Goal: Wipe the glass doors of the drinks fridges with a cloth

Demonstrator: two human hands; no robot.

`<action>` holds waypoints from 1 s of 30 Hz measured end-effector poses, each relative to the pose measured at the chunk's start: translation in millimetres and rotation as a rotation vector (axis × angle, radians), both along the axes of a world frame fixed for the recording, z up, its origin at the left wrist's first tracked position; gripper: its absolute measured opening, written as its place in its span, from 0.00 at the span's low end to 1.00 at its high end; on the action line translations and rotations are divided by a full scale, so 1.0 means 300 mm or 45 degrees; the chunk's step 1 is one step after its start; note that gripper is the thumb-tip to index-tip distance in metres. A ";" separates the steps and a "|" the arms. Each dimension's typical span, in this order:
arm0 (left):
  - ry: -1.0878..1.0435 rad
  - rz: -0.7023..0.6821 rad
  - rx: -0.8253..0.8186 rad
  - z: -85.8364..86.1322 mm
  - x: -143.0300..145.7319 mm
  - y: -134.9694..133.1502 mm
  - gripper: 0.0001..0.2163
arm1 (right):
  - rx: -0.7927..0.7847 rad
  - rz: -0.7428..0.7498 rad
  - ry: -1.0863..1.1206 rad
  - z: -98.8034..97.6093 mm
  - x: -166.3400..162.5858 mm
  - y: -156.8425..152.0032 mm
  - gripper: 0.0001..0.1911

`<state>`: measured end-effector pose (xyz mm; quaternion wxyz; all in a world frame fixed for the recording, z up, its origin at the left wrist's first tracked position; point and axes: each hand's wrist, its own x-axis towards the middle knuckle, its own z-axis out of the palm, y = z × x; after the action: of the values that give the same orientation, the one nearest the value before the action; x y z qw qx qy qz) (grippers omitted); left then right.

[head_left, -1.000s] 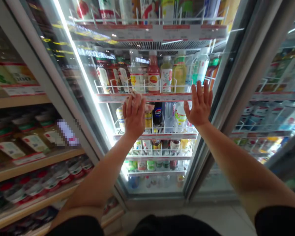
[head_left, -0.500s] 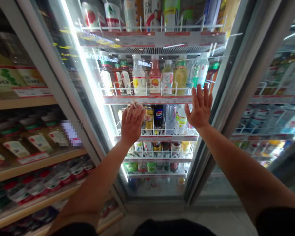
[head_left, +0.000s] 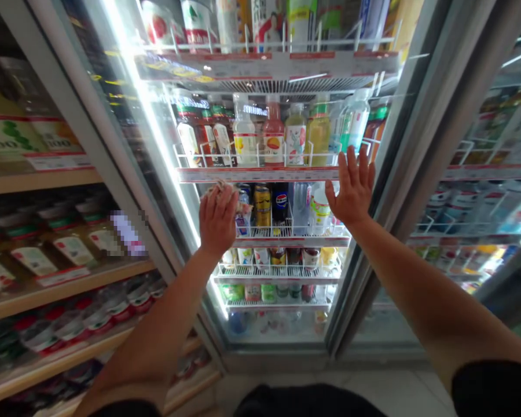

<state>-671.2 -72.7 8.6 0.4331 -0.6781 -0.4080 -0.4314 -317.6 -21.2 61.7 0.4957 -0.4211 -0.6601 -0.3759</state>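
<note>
A crumpled pale cloth (head_left: 243, 207) with reddish marks lies under my left hand (head_left: 218, 226), flattened against the glass door (head_left: 282, 337) of a lit drinks fridge. My fingers cover most of the cloth; its edges show above the fingertips and to their right. My right hand (head_left: 354, 191) is bare, fingers spread and palm toward the same door near its right frame. Whether that palm fully touches the glass I cannot tell. Behind the glass, close to my left hand, stand a gold can (head_left: 263, 207) and a dark Pepsi bottle (head_left: 281, 202).
Wooden shelves (head_left: 65, 278) with bottled drinks line the left side. Another fridge door (head_left: 481, 208) stands at the right, past a thick metal frame (head_left: 434, 110). Several rows of bottles and cans fill the wire shelves inside. Pale floor (head_left: 399, 391) shows below.
My left hand has slid left across the glass with the cloth, uncovering more of the cans behind. My right hand stays in nearly the same place.
</note>
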 end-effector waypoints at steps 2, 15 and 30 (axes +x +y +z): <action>-0.094 0.043 0.046 0.046 -0.017 0.004 0.23 | 0.032 -0.012 -0.003 -0.001 -0.001 0.002 0.36; 0.415 -0.039 0.012 -0.093 -0.009 -0.019 0.28 | 0.012 0.003 -0.001 0.001 0.001 0.000 0.35; 0.490 -0.069 -0.043 -0.179 -0.029 -0.023 0.24 | -0.028 0.011 0.002 0.004 -0.001 -0.006 0.36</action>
<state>-679.9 -79.7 -45.1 0.4800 -0.7659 -0.3065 -0.2984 -317.8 -23.0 62.9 0.4931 -0.4239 -0.6655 -0.3664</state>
